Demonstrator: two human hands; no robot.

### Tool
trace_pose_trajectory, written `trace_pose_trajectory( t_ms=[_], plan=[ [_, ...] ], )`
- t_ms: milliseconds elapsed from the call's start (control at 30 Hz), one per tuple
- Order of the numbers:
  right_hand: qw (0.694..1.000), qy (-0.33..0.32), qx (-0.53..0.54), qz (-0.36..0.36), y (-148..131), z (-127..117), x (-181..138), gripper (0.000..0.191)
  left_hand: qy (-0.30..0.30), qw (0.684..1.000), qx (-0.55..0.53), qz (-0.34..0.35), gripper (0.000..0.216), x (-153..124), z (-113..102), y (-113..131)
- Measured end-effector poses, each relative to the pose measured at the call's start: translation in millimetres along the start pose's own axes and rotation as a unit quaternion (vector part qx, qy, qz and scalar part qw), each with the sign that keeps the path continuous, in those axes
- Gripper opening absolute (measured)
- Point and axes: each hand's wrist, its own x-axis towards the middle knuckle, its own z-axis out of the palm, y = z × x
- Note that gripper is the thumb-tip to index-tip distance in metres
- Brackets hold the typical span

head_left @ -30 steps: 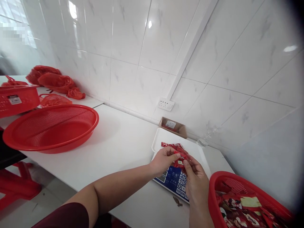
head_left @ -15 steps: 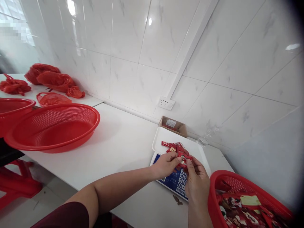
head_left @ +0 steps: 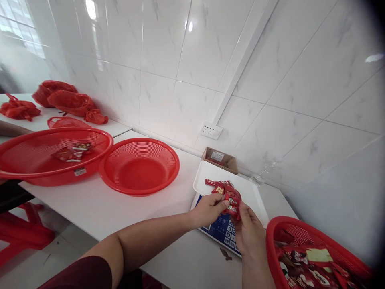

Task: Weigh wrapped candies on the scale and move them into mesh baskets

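Over the scale, both of my hands hold a small red printed snack packet (head_left: pixel 232 204). Thumb and fingers of my left hand (head_left: pixel 210 209) pinch its left edge. My right hand (head_left: pixel 249 228) grips the right edge, its fingertips partly hidden behind it. More red packets (head_left: pixel 217 185) lie just beyond, on the white tray (head_left: pixel 252 196) of the weighing scale. Part of the scale's blue keypad (head_left: pixel 221 233) shows below my hands. Close by my right forearm stands a red basket (head_left: pixel 272 237) filled with mixed packets (head_left: pixel 315 273).
An open cardboard box (head_left: pixel 230 162) sits behind the scale, below a wall socket (head_left: pixel 211 130). A round red basket (head_left: pixel 140 188) stands mid-table; a larger one (head_left: pixel 60 178) holding several packets (head_left: pixel 76 153) is left of it. Red plastic bags (head_left: pixel 70 102) and another person's arm (head_left: pixel 13 129) are far left.
On the left, one red basket now stands farther right, and a larger basket with packets is beside it. Another person's arm has appeared. My hands stay over the scale, the packet turned slightly.
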Motion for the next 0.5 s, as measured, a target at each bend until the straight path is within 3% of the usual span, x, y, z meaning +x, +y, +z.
trace_pose_trajectory(
  t_ms=[267,500],
  plan=[
    [0.999,0.013,-0.025,-0.043,7.2,-3.3,-1.6,0.034,-0.004,1.0,-0.027,-0.004,0.036,-2.2,-7.2,4.1],
    [0.998,0.048,-0.037,-0.026,7.8,-25.5,-7.5,0.038,0.04,0.999,-0.015,-0.023,0.039,-12.4,-57.6,29.4]
  ],
)
